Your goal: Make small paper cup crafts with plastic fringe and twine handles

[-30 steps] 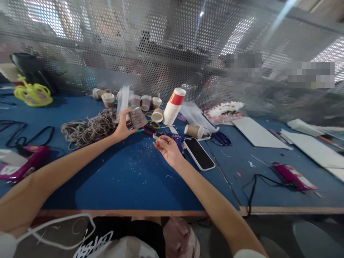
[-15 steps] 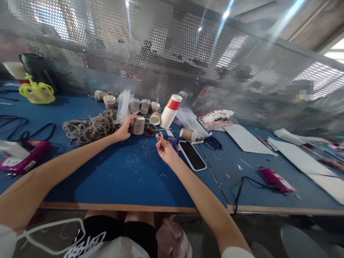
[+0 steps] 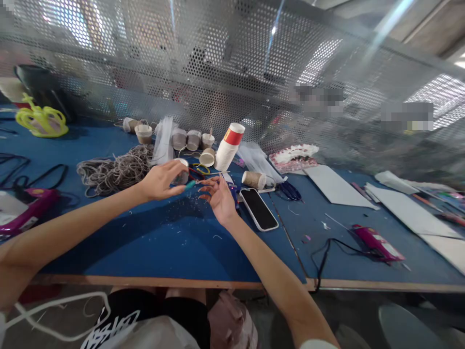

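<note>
My left hand (image 3: 162, 181) is over the table with its fingers stretched out and the thumb apart. A small teal piece (image 3: 190, 185) shows at the thumb tip; whether it is worn or held is unclear. Behind these fingers stands a cord-wrapped paper cup (image 3: 180, 175), partly hidden. My right hand (image 3: 222, 201) is turned palm toward the left, fingers bent and apart, their tips close to the teal piece. Scissors with red and yellow handles (image 3: 199, 169) lie just beyond the hands. A blue tool (image 3: 234, 190) lies beside my right hand, mostly covered.
Grey cord (image 3: 116, 169) lies heaped at left. Stacked paper cups (image 3: 229, 148) and several wrapped cups stand near the perforated screen (image 3: 218, 63). A phone (image 3: 259, 209) and a twine-wrapped cup (image 3: 253, 180) lie at right, a magenta device (image 3: 378, 244) farther right.
My left hand has come off the side of the wrapped cup, moving nearer to me. My right hand has gone from a pinch to spread fingers. The view has shifted slightly.
</note>
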`<state>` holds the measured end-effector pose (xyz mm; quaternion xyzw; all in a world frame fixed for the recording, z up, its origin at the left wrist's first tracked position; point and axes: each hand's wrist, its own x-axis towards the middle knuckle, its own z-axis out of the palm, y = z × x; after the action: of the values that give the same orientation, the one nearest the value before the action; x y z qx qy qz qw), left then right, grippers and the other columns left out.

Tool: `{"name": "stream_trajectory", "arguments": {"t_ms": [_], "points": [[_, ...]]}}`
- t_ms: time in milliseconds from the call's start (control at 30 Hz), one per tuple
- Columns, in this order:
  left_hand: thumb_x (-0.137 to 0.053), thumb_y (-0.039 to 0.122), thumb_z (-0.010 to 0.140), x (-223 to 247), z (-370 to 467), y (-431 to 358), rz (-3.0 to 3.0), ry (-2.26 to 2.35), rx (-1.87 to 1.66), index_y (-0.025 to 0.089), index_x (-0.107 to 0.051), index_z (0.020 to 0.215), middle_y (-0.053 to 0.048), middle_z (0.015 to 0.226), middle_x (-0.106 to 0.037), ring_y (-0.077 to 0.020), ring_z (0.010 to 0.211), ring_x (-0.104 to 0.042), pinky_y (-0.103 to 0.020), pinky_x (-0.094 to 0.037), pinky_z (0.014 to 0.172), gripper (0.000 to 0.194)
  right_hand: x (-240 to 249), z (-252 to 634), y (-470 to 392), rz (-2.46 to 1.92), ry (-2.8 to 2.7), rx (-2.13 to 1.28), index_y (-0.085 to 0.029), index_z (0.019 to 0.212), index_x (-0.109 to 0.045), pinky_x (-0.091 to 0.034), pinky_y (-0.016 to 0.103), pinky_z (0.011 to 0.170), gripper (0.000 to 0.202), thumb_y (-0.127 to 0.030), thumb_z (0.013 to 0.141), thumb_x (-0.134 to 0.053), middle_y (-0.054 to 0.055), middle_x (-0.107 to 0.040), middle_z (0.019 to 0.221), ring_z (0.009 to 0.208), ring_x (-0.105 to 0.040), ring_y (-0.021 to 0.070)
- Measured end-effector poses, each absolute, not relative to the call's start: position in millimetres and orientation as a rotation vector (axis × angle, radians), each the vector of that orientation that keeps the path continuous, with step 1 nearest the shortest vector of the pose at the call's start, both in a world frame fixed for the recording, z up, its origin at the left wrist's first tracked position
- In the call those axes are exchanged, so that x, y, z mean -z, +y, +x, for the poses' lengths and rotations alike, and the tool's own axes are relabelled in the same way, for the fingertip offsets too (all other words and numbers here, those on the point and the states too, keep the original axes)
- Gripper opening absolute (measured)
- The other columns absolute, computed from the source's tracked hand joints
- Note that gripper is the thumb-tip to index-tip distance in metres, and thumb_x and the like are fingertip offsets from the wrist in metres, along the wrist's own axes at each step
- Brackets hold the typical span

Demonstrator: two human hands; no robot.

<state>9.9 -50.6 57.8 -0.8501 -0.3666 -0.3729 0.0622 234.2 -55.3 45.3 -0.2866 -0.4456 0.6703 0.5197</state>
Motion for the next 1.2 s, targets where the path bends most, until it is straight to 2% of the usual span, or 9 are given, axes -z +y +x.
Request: {"name": "stream_trajectory", "arguments": {"t_ms": [67, 233, 367, 500, 633, 833, 967, 1100, 1200], "points": [[-0.051, 0.049, 0.088, -66, 18, -58, -2.636, -1.237, 0.877, 0.017, -0.055, 0.103, -0.007, 0.089, -0.065, -0.0198, 0.077, -0.062, -0.03, -0.049, 0.064, 0.036, -46, 231, -61, -0.699, -1.197, -1.52, -0.027, 0.091, -0.043, -0.057, 0.032, 0.069, 0.036, -0.061, 0.086, -0.053, 0.0, -0.071, 0.093, 0.079, -0.067, 0.0156], [-0.046, 0.029, 0.094, -73, 21, -58, -2.776, -1.142, 0.546, 0.018, -0.058, 0.091, -0.004, 0.078, -0.065, -0.0153, 0.064, -0.06, -0.025, -0.04, 0.054, 0.016, -44, 228, -67, -0.734, -1.454, -1.388, -0.028, 0.092, -0.036, -0.055, 0.038, 0.076, 0.042, -0.069, 0.085, -0.044, 0.003, -0.069, 0.099, 0.09, -0.066, 0.0192], [-0.051, 0.034, 0.093, -74, 18, -56, -2.761, -1.023, 0.486, 0.018, -0.06, 0.091, -0.002, 0.075, -0.065, -0.0136, 0.06, -0.06, -0.024, -0.037, 0.05, 0.018, -42, 229, -65, -0.74, -1.558, -1.313, -0.027, 0.092, -0.038, -0.054, 0.038, 0.078, 0.042, -0.069, 0.088, -0.039, 0.005, -0.067, 0.1, 0.091, -0.066, 0.0189], [-0.045, 0.031, 0.095, -72, 19, -57, -2.682, -1.045, 0.47, 0.017, -0.06, 0.08, -0.001, 0.064, -0.062, -0.0133, 0.055, -0.059, -0.024, -0.032, 0.046, 0.025, -41, 229, -65, -0.775, -1.605, -1.32, -0.028, 0.091, -0.038, -0.054, 0.042, 0.085, 0.042, -0.07, 0.089, -0.034, 0.006, -0.066, 0.106, 0.1, -0.064, 0.0204], [-0.043, 0.026, 0.095, -71, 19, -56, -2.705, -0.96, 0.493, 0.018, -0.06, 0.071, 0.0, 0.059, -0.061, -0.0117, 0.053, -0.058, -0.024, -0.034, 0.047, 0.031, -39, 228, -66, -0.722, -1.506, -1.471, -0.027, 0.09, -0.04, -0.054, 0.044, 0.086, 0.041, -0.068, 0.088, -0.043, 0.006, -0.065, 0.107, 0.101, -0.063, 0.021], [-0.041, 0.02, 0.095, -79, 16, -59, -2.702, -0.635, 0.625, 0.018, -0.059, 0.066, 0.002, 0.057, -0.059, -0.0083, 0.048, -0.051, -0.024, -0.031, 0.045, 0.035, -42, 225, -66, -0.672, -1.135, -1.868, -0.025, 0.087, -0.049, -0.053, 0.038, 0.08, 0.036, -0.058, 0.094, -0.037, 0.005, -0.067, 0.102, 0.092, -0.062, 0.0189], [-0.042, 0.015, 0.092, -86, 15, -62, -2.539, -0.649, 0.751, 0.017, -0.058, 0.062, 0.002, 0.054, -0.055, -0.0079, 0.046, -0.046, -0.025, -0.026, 0.042, 0.034, -47, 223, -69, -0.574, -0.908, -2.006, -0.025, 0.091, -0.056, -0.051, 0.031, 0.069, 0.037, -0.053, 0.097, -0.033, 0.003, -0.067, 0.11, 0.087, -0.062, 0.0176], [-0.045, 0.016, 0.091, -96, 10, -61, -2.579, -0.91, 1.066, 0.016, -0.052, 0.059, 0.003, 0.051, -0.05, -0.0061, 0.047, -0.045, -0.02, -0.032, 0.044, 0.032, -49, 219, -75, -0.523, -0.812, -2.1, -0.027, 0.091, -0.057, -0.05, 0.029, 0.065, 0.044, -0.052, 0.099, -0.021, -0.001, -0.061, 0.129, 0.088, -0.062, 0.016], [-0.053, 0.018, 0.087, -111, -6, -51, -2.401, -1.344, 1.513, 0.016, -0.048, 0.06, 0.005, 0.051, -0.048, -0.0039, 0.045, -0.042, -0.016, -0.031, 0.042, 0.028, -47, 219, -76, -0.554, -0.756, -2.123, -0.026, 0.086, -0.056, -0.051, 0.03, 0.066, 0.045, -0.055, 0.098, -0.023, -0.006, -0.049, 0.146, 0.094, -0.061, 0.0167]]}}
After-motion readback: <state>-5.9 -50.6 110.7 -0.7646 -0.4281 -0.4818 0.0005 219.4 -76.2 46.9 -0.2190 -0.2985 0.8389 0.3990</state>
